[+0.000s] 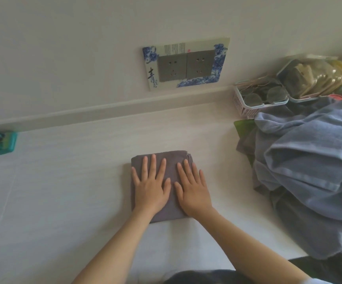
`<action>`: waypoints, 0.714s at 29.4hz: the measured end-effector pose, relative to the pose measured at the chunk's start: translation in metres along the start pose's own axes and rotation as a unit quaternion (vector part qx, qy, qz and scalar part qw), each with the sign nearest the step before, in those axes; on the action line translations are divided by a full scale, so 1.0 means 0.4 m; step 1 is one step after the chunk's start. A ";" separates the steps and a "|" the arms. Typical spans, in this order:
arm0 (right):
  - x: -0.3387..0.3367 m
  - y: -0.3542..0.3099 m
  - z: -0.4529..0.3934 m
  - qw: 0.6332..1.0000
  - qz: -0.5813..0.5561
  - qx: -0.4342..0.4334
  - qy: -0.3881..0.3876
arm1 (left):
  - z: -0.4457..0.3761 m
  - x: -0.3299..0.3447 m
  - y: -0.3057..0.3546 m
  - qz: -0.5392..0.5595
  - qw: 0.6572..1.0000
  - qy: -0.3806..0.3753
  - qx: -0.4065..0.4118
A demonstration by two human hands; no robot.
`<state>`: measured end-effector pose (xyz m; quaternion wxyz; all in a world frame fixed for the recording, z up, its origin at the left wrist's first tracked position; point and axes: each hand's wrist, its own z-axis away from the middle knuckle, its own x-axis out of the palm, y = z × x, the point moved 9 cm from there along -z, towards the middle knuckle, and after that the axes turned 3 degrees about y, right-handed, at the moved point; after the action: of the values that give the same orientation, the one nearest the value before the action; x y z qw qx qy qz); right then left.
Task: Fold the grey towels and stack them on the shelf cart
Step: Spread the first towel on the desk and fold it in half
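Both flat, open hands, left hand (150, 186) and right hand (193, 189), press the small folded grey cloth towel (173, 160) (gripping nothing); lifting it carelessly could spring the folds beneath the palms.

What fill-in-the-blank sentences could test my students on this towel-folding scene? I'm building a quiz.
1. Both hands press flat on a folded ____ towel.
2. The left hand and right hand have their fingers ____.
3. The pile of blue cloth lies to the ____ of the towel.
4. On the wall above the towel are two ____.

Missing words: grey; straight; right; sockets.
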<state>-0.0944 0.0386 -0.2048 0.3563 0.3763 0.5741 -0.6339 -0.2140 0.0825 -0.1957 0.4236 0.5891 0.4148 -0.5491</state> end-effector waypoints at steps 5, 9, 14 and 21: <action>0.030 0.010 -0.026 0.999 -0.036 -0.004 -0.017 | -0.008 0.032 -0.005 0.019 1.000 -0.024 -0.003; -0.013 0.004 -0.002 0.993 -0.113 0.027 -0.009 | 0.017 -0.018 -0.032 0.146 0.989 0.007 -0.022; 0.002 0.081 0.066 0.889 -0.331 0.312 -0.046 | 0.153 0.043 -0.199 0.554 0.759 -0.085 -0.330; 0.093 -0.143 0.072 0.793 -0.479 0.329 -0.185 | 0.261 0.012 -0.350 0.708 0.556 -0.207 -0.384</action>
<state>-0.1642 0.0142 -0.2099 -0.0392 0.0236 0.3607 -0.9316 -0.3781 0.0244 -0.2108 0.9358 0.3453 -0.0629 0.0317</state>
